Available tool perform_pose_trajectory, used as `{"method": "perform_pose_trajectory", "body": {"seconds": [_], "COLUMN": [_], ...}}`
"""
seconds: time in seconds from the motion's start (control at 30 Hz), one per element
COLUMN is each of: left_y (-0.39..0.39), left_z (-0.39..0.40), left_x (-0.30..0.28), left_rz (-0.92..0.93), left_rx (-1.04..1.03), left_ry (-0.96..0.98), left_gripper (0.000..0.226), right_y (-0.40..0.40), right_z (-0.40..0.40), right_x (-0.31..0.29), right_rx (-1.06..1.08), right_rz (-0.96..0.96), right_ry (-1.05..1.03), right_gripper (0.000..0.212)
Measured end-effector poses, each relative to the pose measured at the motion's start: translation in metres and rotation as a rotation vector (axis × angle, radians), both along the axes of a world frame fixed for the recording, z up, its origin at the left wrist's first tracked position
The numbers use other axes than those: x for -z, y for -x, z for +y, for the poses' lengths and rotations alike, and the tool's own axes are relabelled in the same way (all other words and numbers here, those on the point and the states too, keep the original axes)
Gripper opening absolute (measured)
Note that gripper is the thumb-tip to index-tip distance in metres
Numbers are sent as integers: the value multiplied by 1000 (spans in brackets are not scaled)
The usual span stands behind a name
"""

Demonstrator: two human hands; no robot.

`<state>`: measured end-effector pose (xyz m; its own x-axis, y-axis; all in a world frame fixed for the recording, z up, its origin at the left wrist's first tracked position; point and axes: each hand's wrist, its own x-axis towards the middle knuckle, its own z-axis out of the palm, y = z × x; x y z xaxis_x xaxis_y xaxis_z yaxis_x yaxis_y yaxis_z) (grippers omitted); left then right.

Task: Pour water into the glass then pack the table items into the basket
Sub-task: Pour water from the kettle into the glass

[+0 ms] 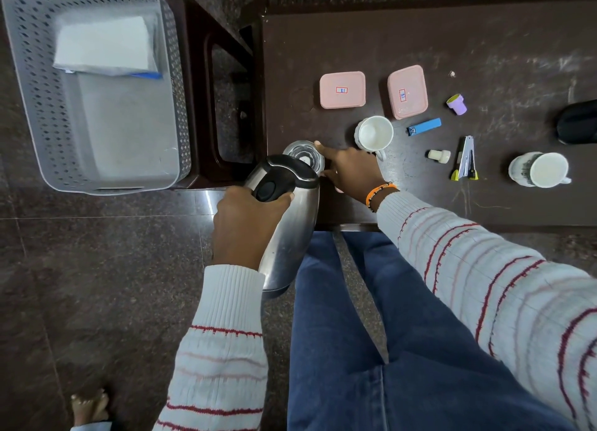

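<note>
In the head view, a steel electric kettle [284, 224] is held by its black handle in the left hand [247, 224], which is wrapped tight around it, and is tipped so that its spout end overhangs the clear glass [303, 157] at the near left corner of the dark tabletop [484, 43]. The glass is steadied by the right hand [350, 172], whose fingers are curled against its side; whether water is already running cannot be told, since the spout is hidden by the kettle's lid. A spill is judged the main risk: the glass stands close to the tabletop's edge, its mouth is partly covered by the kettle, and a tilt taken too fast could send water over the rim or onto the right hand. A knock from the kettle's body could also push the glass off the edge. Just beyond the right hand a white cup [374, 133] stands close enough to be bumped when that hand is drawn back. Farther off lie two pink lidded boxes [342, 89], a blue nail clipper [424, 127], a stapler [466, 159], a small purple stamp [456, 104], a cream stopper [439, 156] and a second mug [538, 169]. The grey basket [29, 107] rests on a stool to the left, apart from the tabletop, with white folded paper already inside.
</note>
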<state>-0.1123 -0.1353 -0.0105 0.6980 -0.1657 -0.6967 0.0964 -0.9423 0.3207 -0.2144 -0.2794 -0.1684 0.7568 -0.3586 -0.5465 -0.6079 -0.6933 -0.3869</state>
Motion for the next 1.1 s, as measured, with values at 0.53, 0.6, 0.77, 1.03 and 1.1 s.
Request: {"method": "perform_pose_trajectory", "body": {"seconds": [0.53,0.6,0.77,1.03,1.1], "left_y": [-1,-1,1,3,4], "left_z": [-4,-3,-4,-5,-5], "left_x": [-2,-2,-4,-5,-5], "left_rz": [-8,-7,0,12,15], "left_rx": [16,11,4,-12,-19], "left_ry": [-13,-18,-14,-14,-19], "left_gripper": [45,45,44,48,50], "right_y": [0,0,0,1,0], "right_z": [1,1,1,3,3], "right_x": [-1,0,2,4,4], "right_rx": [35,39,39,55,50], "right_rz": [-27,-33,-61,-101,-90], "right_ry": [-4,-4,4,2,-1], "right_gripper": [58,58,58,55,56]}}
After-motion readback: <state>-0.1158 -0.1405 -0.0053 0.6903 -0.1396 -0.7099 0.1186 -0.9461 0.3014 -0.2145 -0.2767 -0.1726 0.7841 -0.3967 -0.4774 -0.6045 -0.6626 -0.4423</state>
